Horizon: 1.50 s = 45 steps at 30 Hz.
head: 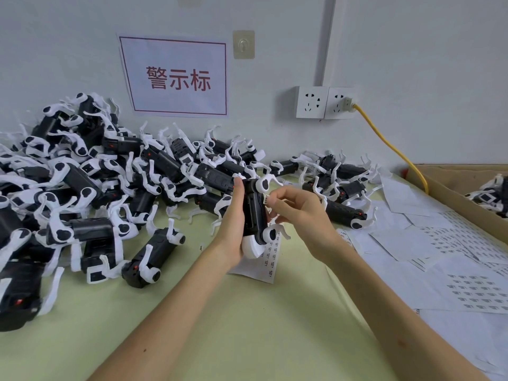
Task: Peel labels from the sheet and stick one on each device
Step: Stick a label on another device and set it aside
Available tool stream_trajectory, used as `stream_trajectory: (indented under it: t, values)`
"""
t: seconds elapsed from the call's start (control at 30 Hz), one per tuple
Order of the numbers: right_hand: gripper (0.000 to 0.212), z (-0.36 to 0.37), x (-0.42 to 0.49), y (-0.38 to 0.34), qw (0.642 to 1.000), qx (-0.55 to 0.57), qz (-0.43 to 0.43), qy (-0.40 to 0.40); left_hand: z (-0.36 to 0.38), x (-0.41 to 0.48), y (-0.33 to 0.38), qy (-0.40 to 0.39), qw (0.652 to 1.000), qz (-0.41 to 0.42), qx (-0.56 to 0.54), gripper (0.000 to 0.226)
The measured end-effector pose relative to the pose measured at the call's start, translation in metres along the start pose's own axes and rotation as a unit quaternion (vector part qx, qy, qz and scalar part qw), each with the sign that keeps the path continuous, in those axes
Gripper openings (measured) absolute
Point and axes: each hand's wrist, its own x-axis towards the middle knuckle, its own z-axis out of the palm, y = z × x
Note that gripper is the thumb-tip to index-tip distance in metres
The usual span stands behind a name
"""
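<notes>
My left hand grips a black-and-white device upright above the table, fingers wrapped round its left side. My right hand pinches a small white label between thumb and forefinger, right against the device's right side. A label sheet with printed stickers lies on the green table just under the device, partly hidden by my left wrist.
A big heap of the same devices covers the table's left and back. A few more devices lie at the right. Loose label sheets spread on the right, beside a cardboard box. A yellow cable hangs from the wall socket.
</notes>
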Motion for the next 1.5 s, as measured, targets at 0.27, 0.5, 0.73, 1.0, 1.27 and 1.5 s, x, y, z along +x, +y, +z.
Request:
stream_trajectory:
  t: [0.27,0.5,0.73,1.0,1.27,1.5]
  values:
    - [0.015,-0.0032,0.0011,0.0043,0.999,-0.026,-0.022,-0.01,0.0028,-0.0005,-0.001,-0.002,0.999,0.039,0.026,0.083]
    - [0.017,-0.0043,0.0025,0.0073,0.999,-0.042,-0.031,-0.003,0.004,0.0007,-0.0023,0.02,0.995,0.076,0.057,0.061]
    - [0.017,-0.004,0.0031,0.008,0.999,-0.046,-0.022,0.007,0.0072,-0.0016,-0.0019,0.03,0.994,0.094,0.042,0.061]
    - [0.02,0.0004,0.0009,0.0064,0.999,-0.042,-0.025,0.019,0.0053,0.0022,-0.0045,0.054,0.99,0.098,0.085,0.061]
    - [0.021,0.0023,0.0004,0.0059,0.999,-0.033,-0.022,0.022,0.0055,0.0024,-0.0049,0.055,0.991,0.097,0.08,0.062]
    - [0.02,0.0024,0.0009,0.0064,0.999,-0.038,-0.02,0.024,0.0052,0.0027,-0.0055,0.052,0.987,0.115,0.096,0.06]
